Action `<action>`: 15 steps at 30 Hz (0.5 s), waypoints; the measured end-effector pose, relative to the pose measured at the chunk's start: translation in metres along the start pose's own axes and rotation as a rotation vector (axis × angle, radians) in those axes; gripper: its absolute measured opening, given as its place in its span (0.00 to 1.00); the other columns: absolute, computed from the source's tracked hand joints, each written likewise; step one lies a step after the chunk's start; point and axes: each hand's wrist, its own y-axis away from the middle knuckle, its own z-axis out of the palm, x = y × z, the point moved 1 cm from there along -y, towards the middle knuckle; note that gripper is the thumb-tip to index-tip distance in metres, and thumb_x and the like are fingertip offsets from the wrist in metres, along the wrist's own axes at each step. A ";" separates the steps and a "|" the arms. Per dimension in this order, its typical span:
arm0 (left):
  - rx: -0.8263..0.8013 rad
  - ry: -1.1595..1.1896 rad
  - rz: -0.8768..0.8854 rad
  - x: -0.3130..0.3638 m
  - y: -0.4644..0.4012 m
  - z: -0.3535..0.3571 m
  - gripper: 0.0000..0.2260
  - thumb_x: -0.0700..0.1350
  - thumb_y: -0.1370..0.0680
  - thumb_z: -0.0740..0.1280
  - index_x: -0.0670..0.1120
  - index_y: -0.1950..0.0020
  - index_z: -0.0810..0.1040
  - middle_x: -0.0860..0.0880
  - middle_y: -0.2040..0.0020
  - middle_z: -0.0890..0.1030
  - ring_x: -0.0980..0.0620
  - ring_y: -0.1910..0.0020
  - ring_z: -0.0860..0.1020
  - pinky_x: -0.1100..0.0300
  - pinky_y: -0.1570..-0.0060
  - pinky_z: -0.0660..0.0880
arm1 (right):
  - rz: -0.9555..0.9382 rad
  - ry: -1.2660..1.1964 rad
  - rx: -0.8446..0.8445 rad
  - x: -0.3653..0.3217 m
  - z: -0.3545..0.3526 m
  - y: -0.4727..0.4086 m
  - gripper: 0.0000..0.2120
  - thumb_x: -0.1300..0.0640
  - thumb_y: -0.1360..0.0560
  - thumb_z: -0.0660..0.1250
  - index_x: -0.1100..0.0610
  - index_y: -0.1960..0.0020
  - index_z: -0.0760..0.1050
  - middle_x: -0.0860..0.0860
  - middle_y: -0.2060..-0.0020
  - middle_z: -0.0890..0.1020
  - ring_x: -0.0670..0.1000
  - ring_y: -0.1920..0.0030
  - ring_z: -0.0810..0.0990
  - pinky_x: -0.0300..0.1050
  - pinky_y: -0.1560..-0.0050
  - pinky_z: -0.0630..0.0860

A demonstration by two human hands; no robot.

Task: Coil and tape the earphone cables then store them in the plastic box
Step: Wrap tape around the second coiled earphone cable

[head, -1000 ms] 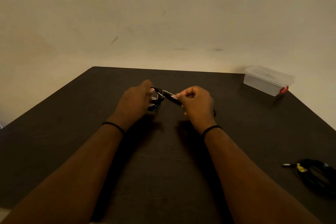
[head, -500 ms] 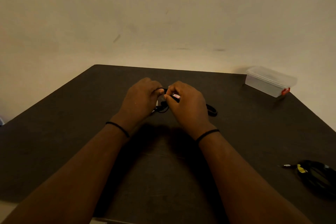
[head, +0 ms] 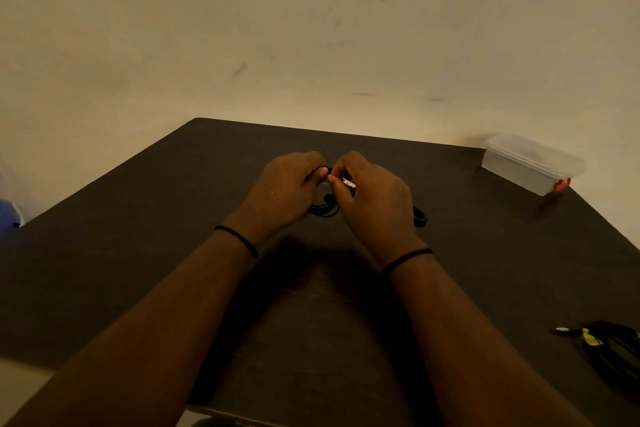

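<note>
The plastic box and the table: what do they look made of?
Plastic box: translucent, frosted-looking plastic, since its walls let pale light through; its lid is on, with a red clip at one end. Table: dark matt top with hardly any reflection, possibly laminate or painted board; the dim light leaves that open.

One head-worn wide-angle view is looking forward and down from above the person's forearms, facing the wall [head: 311, 28] beyond the table [head: 138, 253]. It is sitting close: both hands are meeting mid-frame, the left hand [head: 287, 191] touching the right hand [head: 374, 204]. No second view is sharing the scene.
</note>
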 end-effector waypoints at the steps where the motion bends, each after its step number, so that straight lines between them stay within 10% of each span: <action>1: -0.008 0.019 0.000 0.001 0.000 -0.001 0.07 0.43 0.19 0.61 0.44 0.54 0.77 0.49 0.62 0.78 0.51 0.64 0.75 0.50 0.62 0.75 | -0.013 0.015 0.020 0.000 0.000 -0.001 0.05 0.53 0.24 0.70 0.53 0.54 0.76 0.48 0.66 0.79 0.48 0.67 0.77 0.43 0.70 0.72; 15: -0.165 0.236 -0.106 0.003 0.005 -0.007 0.11 0.44 0.16 0.55 0.45 0.54 0.73 0.47 0.61 0.76 0.46 0.62 0.75 0.48 0.60 0.74 | -0.074 0.083 0.028 -0.001 0.000 -0.003 0.04 0.54 0.24 0.69 0.53 0.55 0.75 0.47 0.68 0.77 0.47 0.68 0.74 0.44 0.71 0.74</action>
